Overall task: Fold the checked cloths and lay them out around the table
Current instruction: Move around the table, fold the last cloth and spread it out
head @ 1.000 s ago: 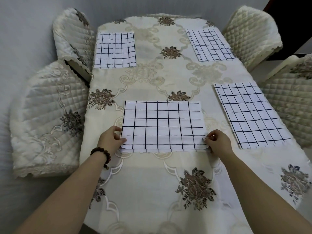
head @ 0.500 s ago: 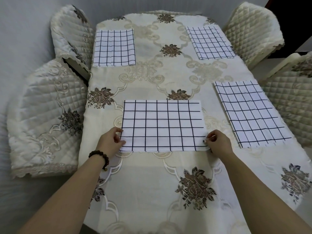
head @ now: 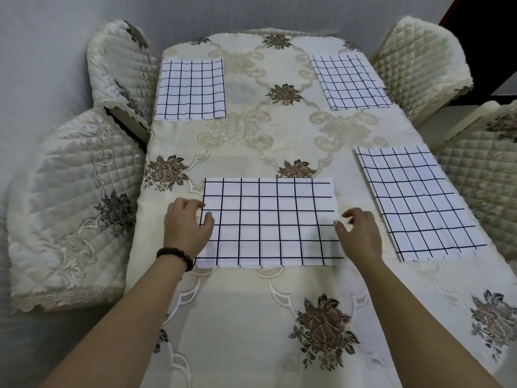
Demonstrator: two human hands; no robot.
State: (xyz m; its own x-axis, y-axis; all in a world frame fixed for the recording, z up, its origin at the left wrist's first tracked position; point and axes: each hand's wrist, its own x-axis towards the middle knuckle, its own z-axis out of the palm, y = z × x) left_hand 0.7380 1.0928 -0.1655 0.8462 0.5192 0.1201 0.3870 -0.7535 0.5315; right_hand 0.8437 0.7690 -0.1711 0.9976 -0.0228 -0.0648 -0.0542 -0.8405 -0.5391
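Head view, table [head: 251,303], quilted chairs [head: 70,214] beside it, far-left cloth [head: 190,89], far-right cloth [head: 349,81] and right cloth [head: 416,203] folded along its edges, near cloth [head: 268,222] flat before us, our left hand [head: 186,228] and right hand [head: 359,236] loose-fingered at its sides, gripping nothing.

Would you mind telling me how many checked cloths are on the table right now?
4: far-left cloth, far-right cloth, near-right cloth, and the front cloth between the left hand and right hand. More could lie outside the view.
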